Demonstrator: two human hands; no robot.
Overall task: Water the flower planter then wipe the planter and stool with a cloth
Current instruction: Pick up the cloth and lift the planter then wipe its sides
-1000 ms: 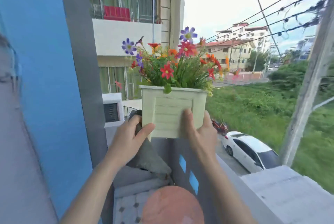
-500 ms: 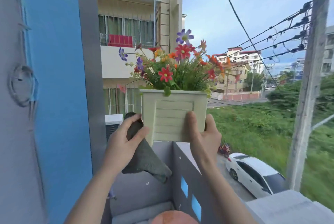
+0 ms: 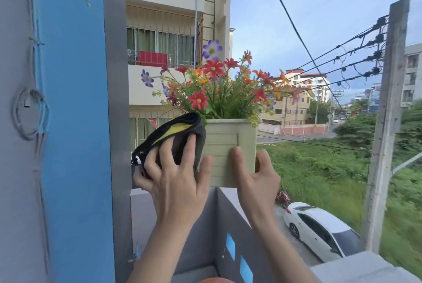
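Planter (image 3: 229,152): pale green box with a ribbed front panel and a raised rim, held up in the air above the corner of the balcony wall (image 3: 206,225); its bottom edge sits just above the wall's top line.
Open room: sky and street lie beyond and to the right; the blue pillar (image 3: 70,123) and its grey edge close off the left side, near the cloth.
Left hand (image 3: 175,182): fingers spread flat, pressing a cloth (image 3: 182,134) against the planter's left side, thumb lying on the front panel.
Cloth: dark grey, soft and thick, folded over so a yellow inner face shows; a dark loop hangs at its left end; its upper fold reaches the rim of the planter.
Right hand (image 3: 255,173): curled around the planter's lower right corner, thumb on the front, fingers hidden behind the side.
Flowers (image 3: 217,88): red, orange, purple and yellow blooms on thin green stems, spreading wider than the box, mostly to the right.
Balcony wall: smooth grey, with small blue rectangular openings on its inner face.
Around: beige apartment block with barred windows behind; overhead cables and a rough concrete pole (image 3: 386,123) to the right; white car (image 3: 319,230) and red motorbike (image 3: 282,196) on the road below; green scrub beyond.
Stool (image 3: 217,280): only a reddish curved edge at the bottom of the view.
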